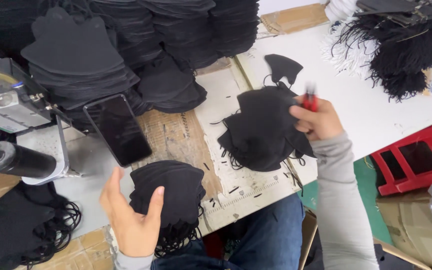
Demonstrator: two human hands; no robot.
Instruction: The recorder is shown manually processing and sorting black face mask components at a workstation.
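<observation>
**A:** ok so what's actually in the hands here?

**B:** Right hand (317, 119) has its fingers pinched shut on a pair of small red-handled snips (310, 100), and it's pressed against the right edge of a pile of black face masks (263, 131) sitting mid-table on the white part of the bench. One single black mask (282, 68) lies just behind that pile, ear loops trailing.

**A:** and the left?

**B:** Left hand (132, 214) is open, fingers apart and curled, palm turned toward a second stack of black masks (168, 192) at the near edge of the table. Thumb looks like it's touching the stack's edge; the hand isn't gripping anything. Loops hang off the front of that stack.

**A:** what's around it all?

**B:** A black smartphone (118, 130) lies screen-up just behind the near stack, on a worn brown patch of the worktable (256, 192). Far left there's a metal machine head (11, 102) with a black cylinder (18, 160) sticking out. Behind the phone, tall stacks of more black masks (126, 45) fill the back. Bottom left, another heap of masks with loops (21, 227). Top right, a bundle of black elastic cords (401, 55) with white ones beside it. A red plastic stool (416, 157) sits on the floor to the right.
</observation>
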